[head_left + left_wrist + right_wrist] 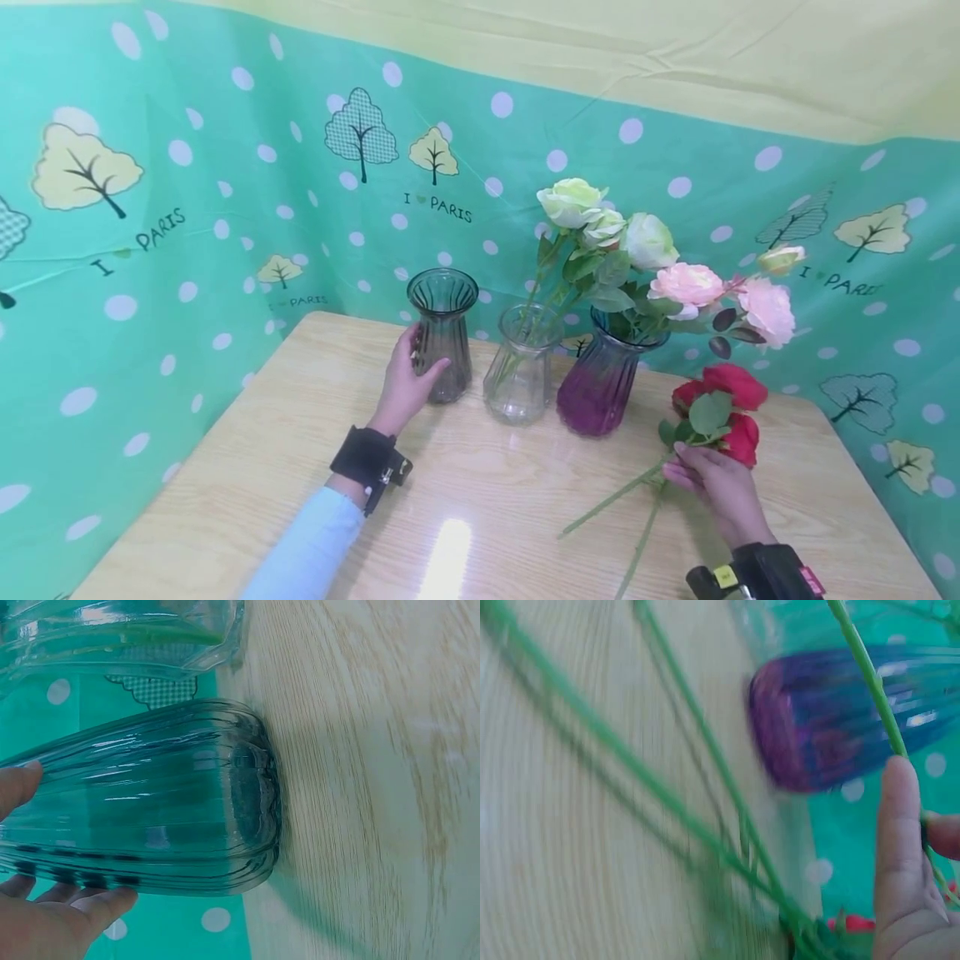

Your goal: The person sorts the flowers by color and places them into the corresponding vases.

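The left hand (405,383) grasps a grey glass vase (444,342), thumb on the near side and the other fingers along the left side. The vase stands upright at the far left of the wooden surface (525,517); no flowers are in it.

The right hand (716,483) is at the right, by the red roses (735,387). Its fingers pinch a green stem (870,682) between thumb and forefinger. Two other stems (630,759) run over the surface toward the near side, converging near the red blooms; they are blurred in the right wrist view.

Just right of the grey vase stands a clear vase (517,387), with stems of white-green roses (572,202) inside. Further right, a purple vase (596,387) holds pink roses (686,285) leaning right. Each wrist carries a black strap (363,457). A green printed cloth (225,167) hangs behind the surface.
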Action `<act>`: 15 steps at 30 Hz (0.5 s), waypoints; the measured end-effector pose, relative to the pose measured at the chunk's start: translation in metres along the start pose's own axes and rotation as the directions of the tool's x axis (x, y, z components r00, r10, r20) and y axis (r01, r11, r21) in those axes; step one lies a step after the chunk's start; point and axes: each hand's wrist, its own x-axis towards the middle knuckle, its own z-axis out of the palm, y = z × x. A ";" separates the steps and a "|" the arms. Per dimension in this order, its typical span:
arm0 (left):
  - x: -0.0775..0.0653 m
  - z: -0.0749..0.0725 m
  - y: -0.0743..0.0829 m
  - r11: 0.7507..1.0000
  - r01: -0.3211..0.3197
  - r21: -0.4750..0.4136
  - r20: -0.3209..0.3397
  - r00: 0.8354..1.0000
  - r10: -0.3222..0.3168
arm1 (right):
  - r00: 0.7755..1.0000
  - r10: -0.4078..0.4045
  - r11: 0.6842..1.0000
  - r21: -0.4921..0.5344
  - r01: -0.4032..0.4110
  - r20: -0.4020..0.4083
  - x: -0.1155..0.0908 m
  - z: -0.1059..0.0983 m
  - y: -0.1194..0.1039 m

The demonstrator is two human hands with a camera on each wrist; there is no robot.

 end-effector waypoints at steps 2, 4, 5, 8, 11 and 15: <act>0.000 -0.001 0.000 1.000 -0.002 0.000 -0.001 1.000 0.002 | 0.999 -0.044 0.993 0.111 0.045 -0.011 0.007 -0.001 0.012; -0.001 -0.001 0.000 1.000 -0.006 0.001 -0.003 1.000 0.006 | 0.995 -0.085 0.976 0.195 0.093 -0.050 0.016 -0.001 0.026; -0.001 -0.001 0.000 1.000 -0.005 0.000 -0.004 1.000 0.005 | 0.991 -0.117 0.960 0.249 0.129 -0.065 0.020 0.000 0.033; 0.000 -0.001 -0.001 1.000 -0.013 0.000 -0.003 1.000 0.013 | 0.961 -0.259 0.880 0.388 0.275 -0.093 0.028 0.005 0.046; 0.000 -0.001 -0.001 1.000 -0.013 -0.002 -0.003 1.000 0.013 | 0.909 -0.394 0.783 0.468 0.411 -0.140 0.012 0.026 0.027; 0.000 -0.001 -0.001 1.000 -0.010 0.002 -0.003 1.000 0.010 | 0.844 -0.472 0.629 0.573 0.526 -0.256 -0.032 0.070 -0.026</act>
